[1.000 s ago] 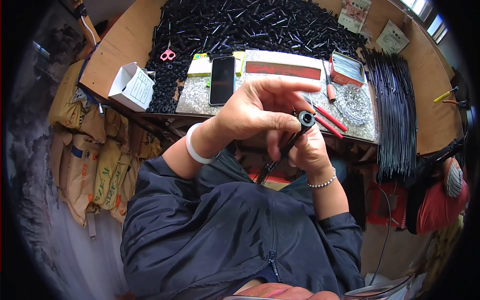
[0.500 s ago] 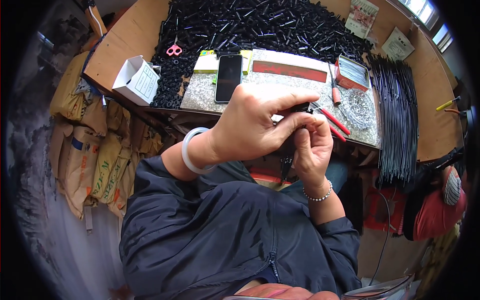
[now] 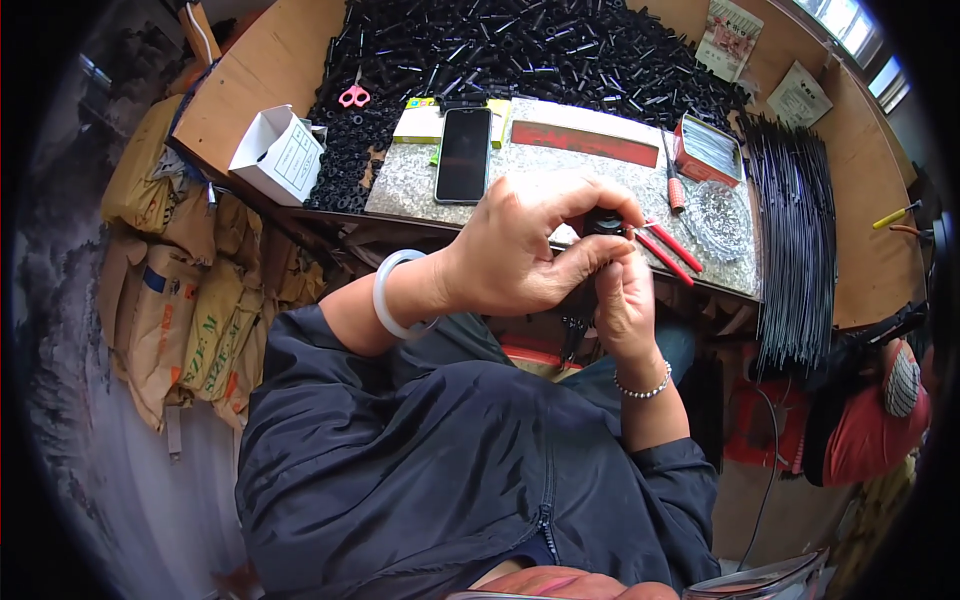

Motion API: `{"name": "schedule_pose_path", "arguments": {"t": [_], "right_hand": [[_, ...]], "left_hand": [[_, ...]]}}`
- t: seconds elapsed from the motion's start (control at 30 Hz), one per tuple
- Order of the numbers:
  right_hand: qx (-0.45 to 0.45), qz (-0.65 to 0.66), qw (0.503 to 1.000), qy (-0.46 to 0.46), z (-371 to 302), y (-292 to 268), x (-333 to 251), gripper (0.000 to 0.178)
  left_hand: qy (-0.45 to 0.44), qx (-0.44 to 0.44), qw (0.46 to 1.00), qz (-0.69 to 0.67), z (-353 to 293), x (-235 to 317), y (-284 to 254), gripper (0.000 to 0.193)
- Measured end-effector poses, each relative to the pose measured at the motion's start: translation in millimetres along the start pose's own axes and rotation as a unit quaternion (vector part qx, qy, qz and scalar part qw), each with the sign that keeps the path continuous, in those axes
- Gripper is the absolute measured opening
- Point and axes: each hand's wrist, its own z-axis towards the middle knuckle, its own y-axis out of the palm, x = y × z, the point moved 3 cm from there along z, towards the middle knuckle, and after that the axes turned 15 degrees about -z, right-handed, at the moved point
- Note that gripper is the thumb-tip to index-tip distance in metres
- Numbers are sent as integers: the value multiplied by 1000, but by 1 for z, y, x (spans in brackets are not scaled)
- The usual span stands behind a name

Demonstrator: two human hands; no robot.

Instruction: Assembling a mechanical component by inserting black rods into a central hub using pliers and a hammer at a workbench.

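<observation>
While seated at a tabletop [image 3: 408, 180] with an open white box [image 3: 280, 160], pink scissors [image 3: 354, 96] and a dark phone [image 3: 464, 155] toward its left, holds a black tube [image 3: 606, 220] around the near edge, curling the left hand [image 3: 530, 240] about its end. Has the right hand [image 3: 628, 305] closed, thumb against fingertips, right beside the left, with its exact hold too covered to tell. Has red-handled pliers [image 3: 666, 259], a screwdriver [image 3: 677, 195] and black rods [image 3: 795, 240] farther right.

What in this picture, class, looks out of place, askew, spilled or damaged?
Mainly the pink-handled scissors, upper left: they lie among loose black parts, apart from the red-handled tool on the right. The white carton, left of them, sits askew and open. Nothing looks plainly spilled or damaged.
</observation>
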Motion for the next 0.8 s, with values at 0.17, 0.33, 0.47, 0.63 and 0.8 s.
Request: {"name": "schedule_pose_path", "arguments": {"t": [0.17,0.33,0.47,0.63,0.8], "right_hand": [[-158,-64,984,56,-12,-15,39,57],[31,-235,971,-38,-5,-4,41,51],[112,-352,923,-105,2,2,31,38],[142,-426,883,-135,-1,4,40,29],[107,-468,864,-155,-5,-1,56,31]], "left_hand": [[47,-67,997,-1,9,3,-1,33],[29,11,1000,-8,12,-6,2,49],[-34,21,998,-45,16,-9,-1,58],[-1,36,999,17,6,-16,5,60],[30,116,990,-81,-6,-32,22,63]]}}
